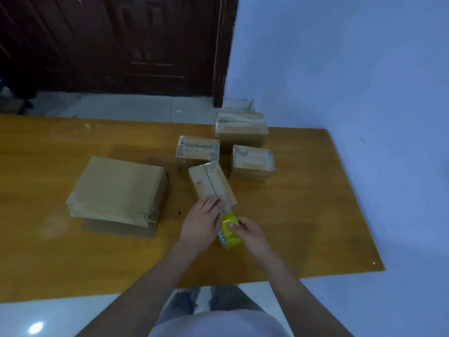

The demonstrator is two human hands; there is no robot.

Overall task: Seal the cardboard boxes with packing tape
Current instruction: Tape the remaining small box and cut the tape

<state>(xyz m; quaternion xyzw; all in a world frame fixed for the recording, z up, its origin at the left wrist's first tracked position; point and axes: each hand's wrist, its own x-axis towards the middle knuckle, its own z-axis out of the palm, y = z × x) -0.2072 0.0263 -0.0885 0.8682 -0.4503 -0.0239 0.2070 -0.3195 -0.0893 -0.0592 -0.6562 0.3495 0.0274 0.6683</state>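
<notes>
A small cardboard box [209,182] lies near the middle of the wooden table [48,251], its top seam running toward me. My left hand [201,221] presses flat on the box's near end, over a strip of tape. Just behind it, my right hand [250,233] grips a yellow roll of packing tape [229,231] at the box's near edge. The strip runs from the roll up onto the box. Three more small boxes stand behind: one [198,150] at the left, one [251,161] at the right, one [239,128] farthest back.
A larger flat cardboard box [116,190] lies to the left with a loose flap under it. A dark wooden door [109,45] and a blue wall [340,69] stand beyond the table. The table's near edge runs just in front of my body.
</notes>
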